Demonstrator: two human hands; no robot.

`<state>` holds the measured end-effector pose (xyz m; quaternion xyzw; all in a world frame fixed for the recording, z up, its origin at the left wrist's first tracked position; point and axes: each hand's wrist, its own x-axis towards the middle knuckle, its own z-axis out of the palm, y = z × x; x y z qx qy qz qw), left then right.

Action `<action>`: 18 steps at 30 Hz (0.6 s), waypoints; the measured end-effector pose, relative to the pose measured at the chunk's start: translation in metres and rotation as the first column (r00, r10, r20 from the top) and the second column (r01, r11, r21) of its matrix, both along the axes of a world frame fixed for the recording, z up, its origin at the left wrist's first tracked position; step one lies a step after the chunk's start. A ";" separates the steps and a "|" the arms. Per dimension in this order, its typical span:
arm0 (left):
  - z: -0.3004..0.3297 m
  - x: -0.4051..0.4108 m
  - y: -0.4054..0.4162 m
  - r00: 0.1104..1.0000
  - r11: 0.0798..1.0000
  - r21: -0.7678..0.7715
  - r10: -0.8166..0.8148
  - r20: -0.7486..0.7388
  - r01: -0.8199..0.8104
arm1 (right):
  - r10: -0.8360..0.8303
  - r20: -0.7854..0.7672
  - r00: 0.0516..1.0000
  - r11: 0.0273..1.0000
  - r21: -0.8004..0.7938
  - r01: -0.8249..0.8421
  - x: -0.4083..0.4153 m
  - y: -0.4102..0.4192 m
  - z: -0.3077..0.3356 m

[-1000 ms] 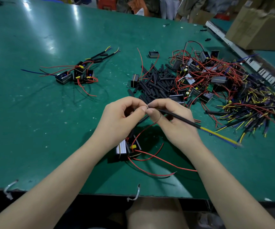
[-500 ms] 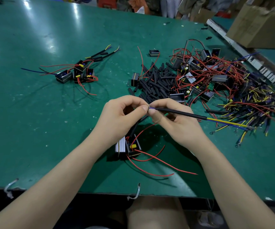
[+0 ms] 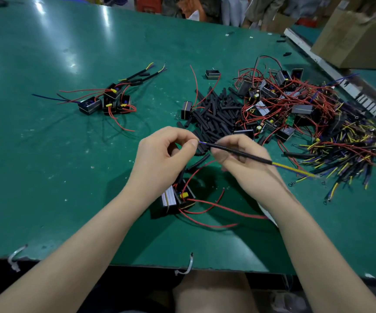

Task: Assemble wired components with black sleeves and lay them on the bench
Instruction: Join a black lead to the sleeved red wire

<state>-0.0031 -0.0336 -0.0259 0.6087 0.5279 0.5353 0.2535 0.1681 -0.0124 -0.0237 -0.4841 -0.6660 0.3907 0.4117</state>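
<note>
My right hand (image 3: 243,163) pinches a black sleeve (image 3: 239,152) threaded over a yellow and blue wire pair (image 3: 293,170) that sticks out to the right. My left hand (image 3: 162,161) pinches the wire tips poking out of the sleeve's left end. Below my hands a black boxed component (image 3: 178,198) with red wires (image 3: 216,206) lies on the green bench (image 3: 47,177). A second black sleeve (image 3: 197,164) runs from under my left hand.
Several finished components (image 3: 109,100) lie at the left. A heap of loose black sleeves (image 3: 214,114) sits centre, with a tangle of components and wires (image 3: 306,114) to its right. Cardboard boxes (image 3: 358,35) stand at the far right.
My hands have drawn slightly apart, and the sleeve has slid along the wire pair, exposing the wire tips at its left end. The wire's free end has swung a little.
</note>
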 end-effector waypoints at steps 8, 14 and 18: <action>-0.004 0.001 -0.002 0.950 0.940 0.315 0.208 -0.232 -0.129 | 0.083 -0.213 0.974 0.929 -0.336 -0.152 -0.005 -0.007 0.006; -0.009 0.003 -0.001 0.871 0.883 0.465 0.279 -0.404 -0.067 | -0.021 -0.373 0.928 0.882 -0.443 -0.159 -0.017 -0.005 0.005; -0.007 0.003 -0.001 0.829 0.850 0.527 0.282 -0.484 0.019 | -0.056 -0.387 0.920 0.860 -0.486 -0.152 -0.018 -0.002 0.003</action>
